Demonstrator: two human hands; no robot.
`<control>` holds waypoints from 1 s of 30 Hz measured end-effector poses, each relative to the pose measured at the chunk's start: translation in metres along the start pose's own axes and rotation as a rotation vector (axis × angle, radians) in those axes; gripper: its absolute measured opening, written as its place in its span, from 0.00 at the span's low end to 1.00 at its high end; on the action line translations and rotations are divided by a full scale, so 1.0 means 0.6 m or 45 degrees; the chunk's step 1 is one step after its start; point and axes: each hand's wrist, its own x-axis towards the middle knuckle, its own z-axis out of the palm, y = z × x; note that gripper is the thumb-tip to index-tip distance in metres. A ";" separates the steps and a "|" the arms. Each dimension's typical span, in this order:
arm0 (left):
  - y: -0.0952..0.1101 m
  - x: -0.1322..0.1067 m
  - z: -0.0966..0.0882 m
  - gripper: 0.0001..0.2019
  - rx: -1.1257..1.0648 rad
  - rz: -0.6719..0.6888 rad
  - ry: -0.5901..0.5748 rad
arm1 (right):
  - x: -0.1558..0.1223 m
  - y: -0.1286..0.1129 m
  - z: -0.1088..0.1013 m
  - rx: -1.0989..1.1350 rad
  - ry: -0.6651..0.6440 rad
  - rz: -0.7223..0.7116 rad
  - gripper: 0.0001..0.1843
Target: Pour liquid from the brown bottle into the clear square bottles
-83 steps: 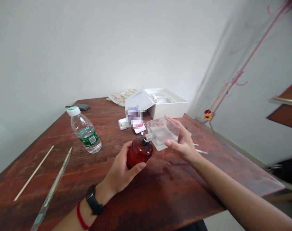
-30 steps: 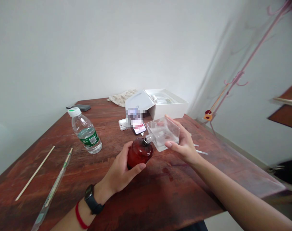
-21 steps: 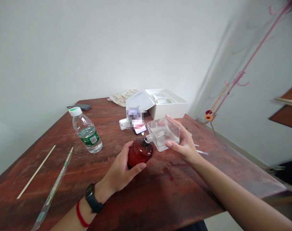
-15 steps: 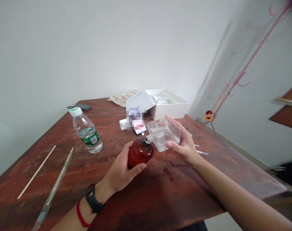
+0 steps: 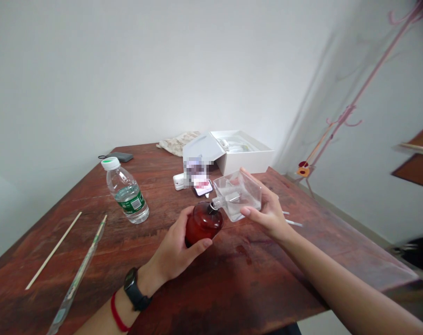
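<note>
My left hand [image 5: 181, 246] is wrapped round a reddish-brown bottle [image 5: 204, 224], which leans a little to the right. In my right hand [image 5: 267, 209] is a clear square bottle [image 5: 237, 193], tipped on its side with its threaded neck pointing left. The two necks meet mouth to mouth, just above the brown bottle's shoulder. Whether liquid runs between them I cannot make out. My left wrist carries a black band and a red cord.
On the wooden table [image 5: 127, 260] stand a water bottle [image 5: 129, 195] at left, a loose chopstick [image 5: 54, 251] and wrapped chopsticks [image 5: 80, 274]. Behind my hands are a phone [image 5: 202, 187], a white case [image 5: 178, 181] and an open white box [image 5: 244, 160]. A wet patch [image 5: 244, 253] lies at front.
Both hands hold nearly the same pose, with the bottle necks still together. The whole view has shifted very slightly.
</note>
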 end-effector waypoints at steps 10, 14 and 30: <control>0.003 -0.001 0.000 0.33 0.012 -0.020 -0.004 | -0.001 0.003 0.000 -0.017 0.015 -0.022 0.45; 0.002 -0.001 0.000 0.34 0.006 -0.030 -0.003 | -0.001 0.004 -0.001 -0.043 0.036 -0.021 0.45; -0.002 -0.003 0.001 0.35 0.017 -0.039 -0.011 | -0.002 0.001 0.001 -0.005 0.029 -0.022 0.44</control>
